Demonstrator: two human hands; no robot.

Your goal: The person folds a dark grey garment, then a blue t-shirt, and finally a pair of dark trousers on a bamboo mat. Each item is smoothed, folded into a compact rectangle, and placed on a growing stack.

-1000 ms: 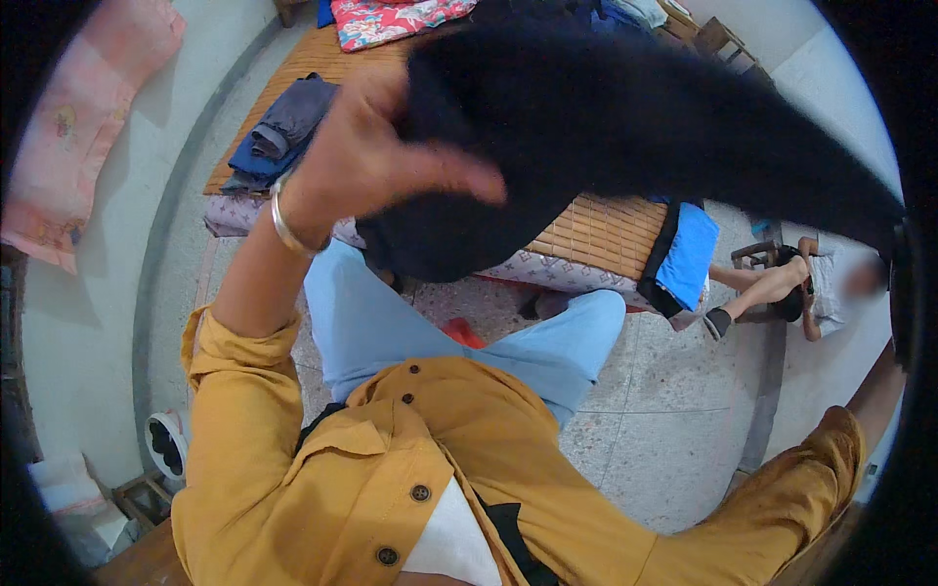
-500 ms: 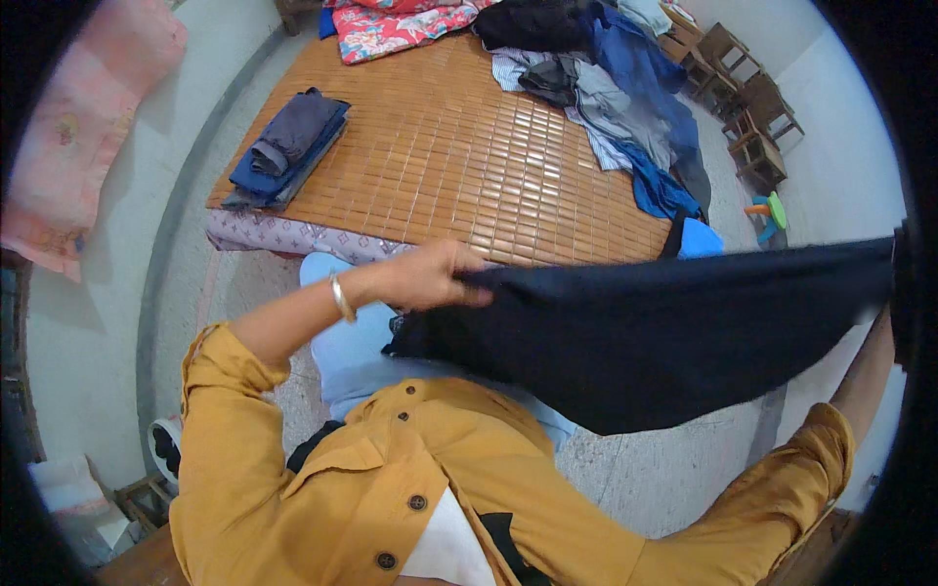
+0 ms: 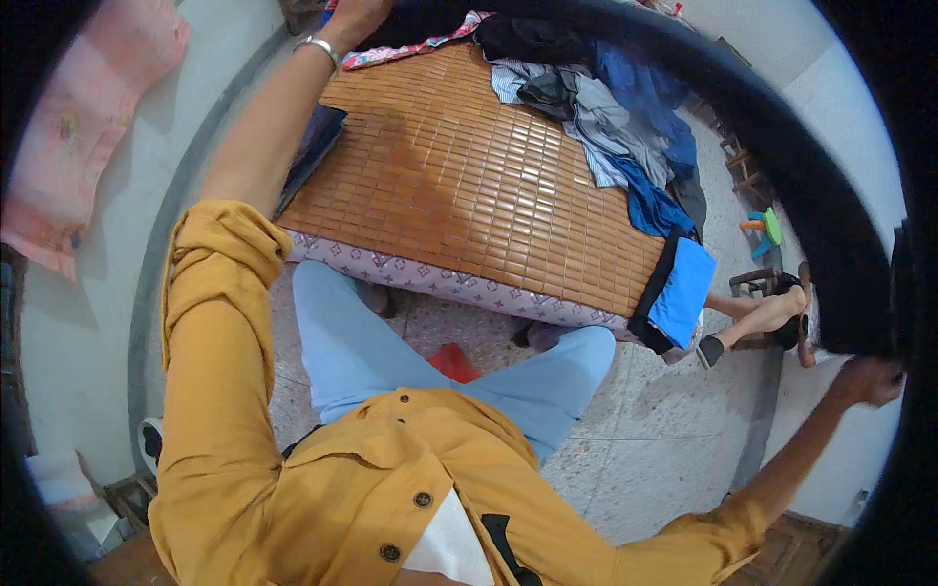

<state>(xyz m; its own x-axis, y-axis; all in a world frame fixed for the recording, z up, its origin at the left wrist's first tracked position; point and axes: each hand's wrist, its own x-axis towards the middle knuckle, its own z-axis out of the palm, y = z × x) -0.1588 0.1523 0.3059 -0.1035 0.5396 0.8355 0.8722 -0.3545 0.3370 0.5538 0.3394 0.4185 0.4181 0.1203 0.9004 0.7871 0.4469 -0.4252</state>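
A long black garment [image 3: 831, 195] is stretched in the air in a wide arc from the top edge to the right rim. It is blurred, so its exact kind cannot be made out. My left hand [image 3: 360, 21], raised at the top left and partly cut off, is closed on one end. Low at the right rim, my right hand [image 3: 874, 381] grips the other end. Below the garment lies a bed with a brown bamboo-slat mat [image 3: 420, 186]. My left forearm partly hides a stack of folded dark clothes [image 3: 315, 146] on the mat.
Loose clothes [image 3: 625, 107] are heaped on the far right of the bed. A folded blue and black cloth [image 3: 684, 293] sits at its near right corner. Beyond that, another person's legs [image 3: 762, 317] show. A green and orange object [image 3: 767, 230] is on the floor.
Both hands have moved apart, the left far up and forward, the right lower. The black garment has swung from across my lap up into an arc, uncovering the bed's near edge.
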